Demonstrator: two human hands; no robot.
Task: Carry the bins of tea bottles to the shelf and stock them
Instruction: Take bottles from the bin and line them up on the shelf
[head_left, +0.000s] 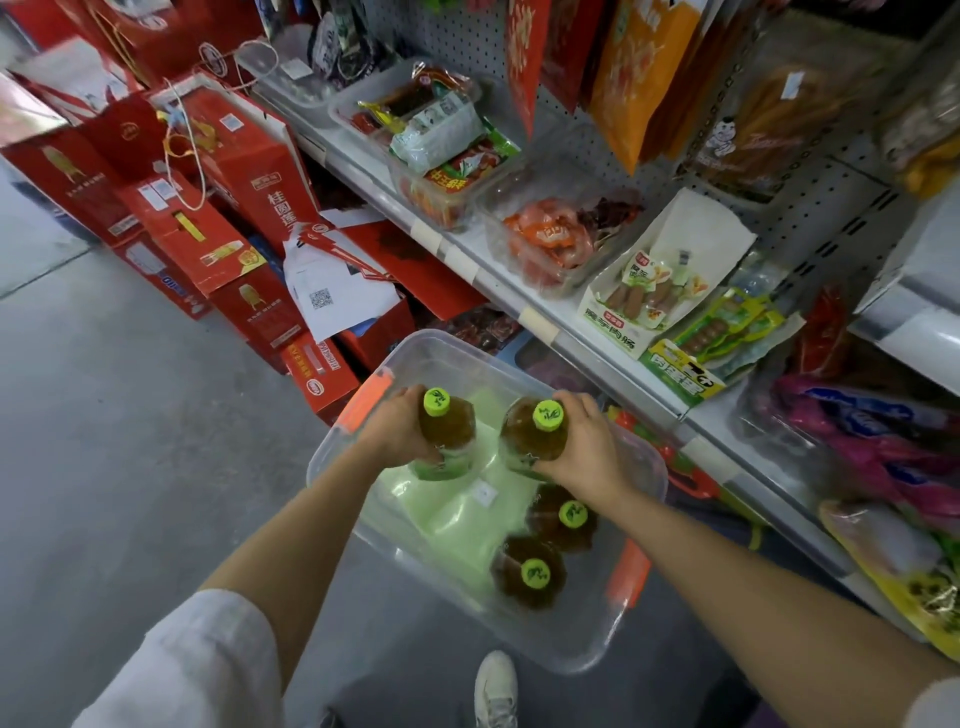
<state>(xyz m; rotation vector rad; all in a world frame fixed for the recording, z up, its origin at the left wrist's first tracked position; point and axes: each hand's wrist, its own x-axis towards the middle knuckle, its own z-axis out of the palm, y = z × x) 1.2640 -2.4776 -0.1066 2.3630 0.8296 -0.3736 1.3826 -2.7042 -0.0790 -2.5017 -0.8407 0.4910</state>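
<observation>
Shelf (613, 332): running from upper left to lower right of the frame, it is already crowded with snack trays and sausage packs (660, 280) — no free slot for bottles is visible, so a bottle pushed in could knock packets off the edge.
Red gift boxes (218, 208): stacked loosely at the left of the frame, close to the bin; a swing of the left elbow could topple them.
Bin (587, 639): a clear tub with orange latches, seen in the lower centre on the floor beside the shelf base, with a shoe just below it. It could be kicked or stepped into when the person rises.
Left-hand bottle (447, 431): held upright above the bin, green cap up. It is gripped around the body, so a slip is judged unlikely unless the plastic is wet.
Right-hand bottle (535, 436): held upright just beside the other bottle — the two could clash if lifted together.
Remaining bottles (545, 551): two are seen standing in the lower right part of the bin; they may tip if the bin is nudged.
Left hand (400, 431): wrapped closed around its bottle.
Right hand (587, 447): wrapped closed around its bottle, fingers over the shoulder.
</observation>
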